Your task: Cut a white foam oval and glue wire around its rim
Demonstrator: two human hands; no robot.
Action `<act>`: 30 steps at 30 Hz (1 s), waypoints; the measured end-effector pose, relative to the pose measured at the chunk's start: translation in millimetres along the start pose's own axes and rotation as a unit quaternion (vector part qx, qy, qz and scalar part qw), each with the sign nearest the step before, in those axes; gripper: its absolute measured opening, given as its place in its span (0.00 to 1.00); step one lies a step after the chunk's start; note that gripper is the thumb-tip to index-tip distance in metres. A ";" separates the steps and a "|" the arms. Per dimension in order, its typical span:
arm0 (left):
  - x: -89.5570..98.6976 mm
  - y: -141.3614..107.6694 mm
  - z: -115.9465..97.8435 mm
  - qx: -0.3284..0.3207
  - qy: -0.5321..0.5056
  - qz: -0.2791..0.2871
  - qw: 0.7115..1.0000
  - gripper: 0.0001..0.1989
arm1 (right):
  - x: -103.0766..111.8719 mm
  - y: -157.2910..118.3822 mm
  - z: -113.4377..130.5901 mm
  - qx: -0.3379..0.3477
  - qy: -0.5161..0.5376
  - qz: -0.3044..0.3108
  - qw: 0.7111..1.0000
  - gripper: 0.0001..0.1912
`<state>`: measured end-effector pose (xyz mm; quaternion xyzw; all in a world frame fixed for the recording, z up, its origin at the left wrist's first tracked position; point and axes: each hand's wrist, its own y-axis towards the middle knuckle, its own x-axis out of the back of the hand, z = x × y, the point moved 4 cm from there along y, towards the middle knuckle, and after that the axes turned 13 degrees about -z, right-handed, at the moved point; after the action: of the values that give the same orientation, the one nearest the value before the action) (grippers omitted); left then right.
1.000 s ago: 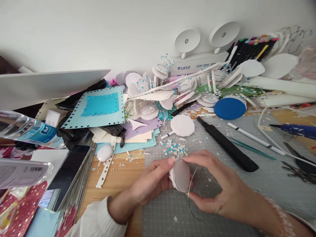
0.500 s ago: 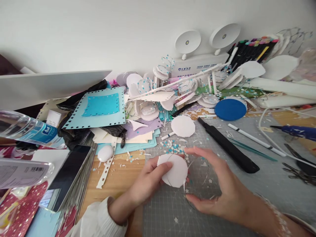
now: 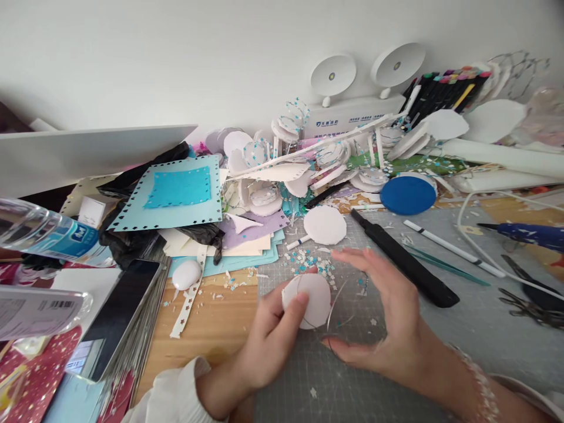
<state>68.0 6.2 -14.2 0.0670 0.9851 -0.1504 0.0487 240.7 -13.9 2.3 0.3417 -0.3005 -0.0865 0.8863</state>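
My left hand (image 3: 268, 335) is closed on a white disc (image 3: 319, 302) with a slightly rough edge, the thumb pressed on its face and the fingers behind it. A thin silvery wire (image 3: 329, 314) curves across the disc and past its right edge. To the right, my right hand (image 3: 392, 326) is open, thumb and fingers spread wide in a C shape. Its thumb tip is close to the lower part of the wire; whether they touch I cannot tell. Small white and blue stars (image 3: 315, 260) lie scattered just beyond the disc.
The grey cutting mat (image 3: 299, 376) bears another white disc (image 3: 325, 225), a black cutter-like tool (image 3: 405, 258), teal tweezers (image 3: 449, 264) and a white pen (image 3: 453, 248). A blue disc (image 3: 408, 195) and glue gun (image 3: 524, 232) are farther right. Left are a phone (image 3: 118, 317) and water bottle (image 3: 48, 229).
My left hand has turned the white disc slightly and shifted it a little left. The wire beside it has changed its curve. My right hand stays spread, its thumb slightly farther left.
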 end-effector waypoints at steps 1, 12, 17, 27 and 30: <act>-1.3 -1.3 -0.8 -0.013 0.017 0.006 1.000 0.23 | 0.0 0.5 0.8 0.011 -0.014 -0.005 1.000 0.55; -2.7 -3.8 -6.1 -0.109 0.095 0.017 0.989 0.21 | -0.1 7.9 3.1 0.059 -0.057 0.004 0.997 0.48; -2.7 -6.6 -5.0 -0.081 0.078 0.043 0.993 0.23 | 0.9 9.0 3.9 0.063 -0.073 0.012 0.995 0.42; -11.7 4.8 10.4 0.129 -0.246 0.053 0.959 0.27 | 3.9 10.1 4.8 0.015 -0.028 0.015 0.999 0.39; -14.5 5.9 9.8 0.153 -0.272 0.066 0.948 0.21 | 1.8 9.1 10.2 0.022 -0.007 0.042 0.999 0.37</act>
<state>83.8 7.1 -23.5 0.0949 0.8928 -0.3088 0.3139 235.6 -13.3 15.1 0.3473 -0.3230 -0.0453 0.8792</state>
